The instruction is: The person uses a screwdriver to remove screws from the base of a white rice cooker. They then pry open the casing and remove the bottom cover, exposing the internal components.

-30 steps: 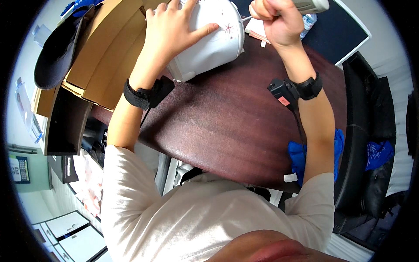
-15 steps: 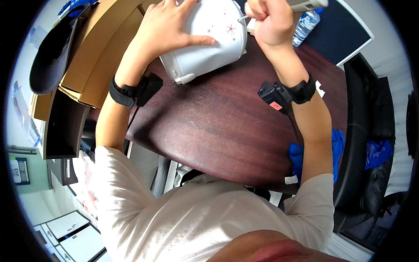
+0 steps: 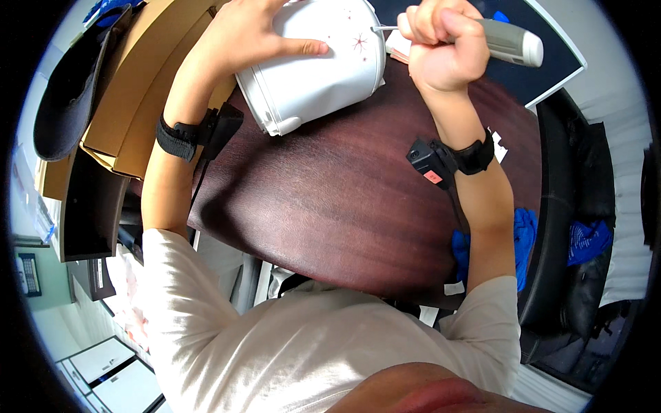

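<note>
A white rounded appliance [image 3: 320,86] with small red star-like flowers lies on the dark brown table. My left hand [image 3: 241,34] is spread over its left side, the thumb stretched out along the surface; the fingertips are cut off at the top edge. My right hand [image 3: 447,45] is closed round a screwdriver [image 3: 509,43] with a thick grey handle and a whitish end. Its thin metal shaft points left and meets the appliance's right edge. What the tip is set in is too small to tell.
Cardboard boxes [image 3: 148,89] and a dark curved object [image 3: 76,89] stand at the left. A dark white-rimmed panel [image 3: 551,69] is at the far right. A blue cloth [image 3: 525,248] and white scraps [image 3: 497,146] lie on the table's right. Beyond is a black sofa [image 3: 564,206].
My right hand has turned and lowered slightly, so the screwdriver handle now shows fully to its right, covering the water bottle. The appliance and my left hand appear shifted a little left.
</note>
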A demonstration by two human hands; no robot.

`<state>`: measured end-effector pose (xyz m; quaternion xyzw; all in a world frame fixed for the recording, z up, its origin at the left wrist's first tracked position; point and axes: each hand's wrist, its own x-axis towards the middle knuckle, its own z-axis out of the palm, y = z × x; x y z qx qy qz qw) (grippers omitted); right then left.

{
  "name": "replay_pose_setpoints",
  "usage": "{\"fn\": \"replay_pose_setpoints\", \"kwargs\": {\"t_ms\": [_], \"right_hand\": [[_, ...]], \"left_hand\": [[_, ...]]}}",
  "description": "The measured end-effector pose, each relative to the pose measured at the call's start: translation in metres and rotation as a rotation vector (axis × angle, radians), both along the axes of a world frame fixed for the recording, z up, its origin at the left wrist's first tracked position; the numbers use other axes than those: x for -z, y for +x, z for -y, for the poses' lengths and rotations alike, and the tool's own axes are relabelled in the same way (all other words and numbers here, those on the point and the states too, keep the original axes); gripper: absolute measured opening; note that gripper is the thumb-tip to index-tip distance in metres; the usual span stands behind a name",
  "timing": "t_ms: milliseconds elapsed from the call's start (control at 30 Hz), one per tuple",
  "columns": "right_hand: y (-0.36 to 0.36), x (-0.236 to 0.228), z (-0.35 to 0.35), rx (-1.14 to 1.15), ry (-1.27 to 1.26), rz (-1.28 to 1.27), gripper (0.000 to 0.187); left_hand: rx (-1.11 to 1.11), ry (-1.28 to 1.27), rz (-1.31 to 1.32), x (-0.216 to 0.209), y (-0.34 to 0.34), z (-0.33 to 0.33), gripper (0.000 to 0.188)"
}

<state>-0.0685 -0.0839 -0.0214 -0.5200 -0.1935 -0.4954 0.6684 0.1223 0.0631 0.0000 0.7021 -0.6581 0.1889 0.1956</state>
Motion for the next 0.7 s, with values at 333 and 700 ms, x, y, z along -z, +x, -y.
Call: {"fn": "replay_pose_setpoints", "kwargs": {"t_ms": [333,700], "right_hand": [[0.000,-0.019,0.002,0.042,-0.085,0.021,0.026],[0.024,-0.026,0.011,0.065,0.032,-0.027,0.029]], "left_hand": [[-0.121,0.001,0.009,0.006,-0.008,-0.004,0.084],[-0.085,-0.034,0.098,0.004,-0.020,-0.008,0.088]]}}
